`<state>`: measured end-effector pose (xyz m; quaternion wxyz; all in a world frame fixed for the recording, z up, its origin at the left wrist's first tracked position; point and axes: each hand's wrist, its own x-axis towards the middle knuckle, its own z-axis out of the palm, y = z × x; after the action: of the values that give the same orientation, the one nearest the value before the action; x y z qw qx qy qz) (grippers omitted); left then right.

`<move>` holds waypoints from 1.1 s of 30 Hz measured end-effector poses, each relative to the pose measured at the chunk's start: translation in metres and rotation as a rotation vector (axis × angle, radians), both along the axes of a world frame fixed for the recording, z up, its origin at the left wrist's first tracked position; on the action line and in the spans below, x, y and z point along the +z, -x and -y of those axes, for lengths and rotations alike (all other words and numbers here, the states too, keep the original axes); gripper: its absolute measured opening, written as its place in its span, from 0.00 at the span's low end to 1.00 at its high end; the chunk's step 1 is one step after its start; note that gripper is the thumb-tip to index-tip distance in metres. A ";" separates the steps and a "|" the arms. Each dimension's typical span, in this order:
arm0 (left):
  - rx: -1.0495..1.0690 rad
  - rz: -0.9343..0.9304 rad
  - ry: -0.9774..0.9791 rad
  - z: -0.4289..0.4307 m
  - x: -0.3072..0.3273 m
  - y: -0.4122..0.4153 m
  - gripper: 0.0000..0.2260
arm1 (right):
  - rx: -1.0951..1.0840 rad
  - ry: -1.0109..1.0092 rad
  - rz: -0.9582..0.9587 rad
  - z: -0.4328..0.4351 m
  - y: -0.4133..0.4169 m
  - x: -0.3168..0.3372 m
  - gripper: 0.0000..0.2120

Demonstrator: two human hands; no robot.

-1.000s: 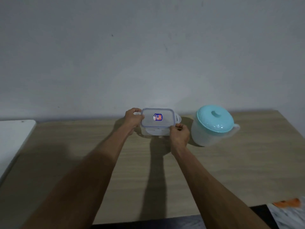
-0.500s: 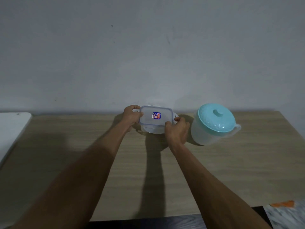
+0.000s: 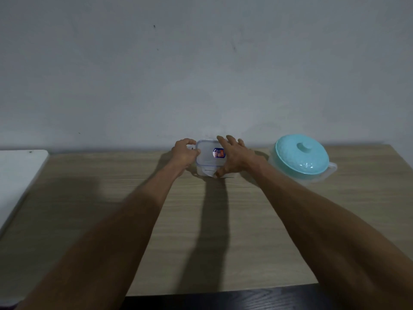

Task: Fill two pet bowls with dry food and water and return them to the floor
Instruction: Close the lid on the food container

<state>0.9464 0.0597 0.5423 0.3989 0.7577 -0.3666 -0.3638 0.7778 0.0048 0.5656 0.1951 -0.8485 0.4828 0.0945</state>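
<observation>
Only one printed mark shows: a small blue, red and orange sticker [image 3: 218,152] on the lid of the clear rectangular plastic container with a blue-edged lid [image 3: 207,153], just above the middle of the frame. Its lettering is too small and blurred to read. Nothing else carries legible text or numbers.

Plain grey wall [image 3: 201,74], wood-grain table [image 3: 257,231], white surface [image 3: 17,171] at left

Clear lidded container [image 3: 209,158], teal-lidded pitcher [image 3: 301,158] beside
</observation>
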 end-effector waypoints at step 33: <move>0.020 0.236 -0.065 -0.013 0.006 0.018 0.18 | 0.162 0.166 -0.108 0.012 -0.006 -0.007 0.62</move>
<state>0.9287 0.0722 0.5484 0.3318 0.8113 -0.3917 -0.2797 0.7839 -0.0068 0.5585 0.0896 -0.8916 0.4285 0.1156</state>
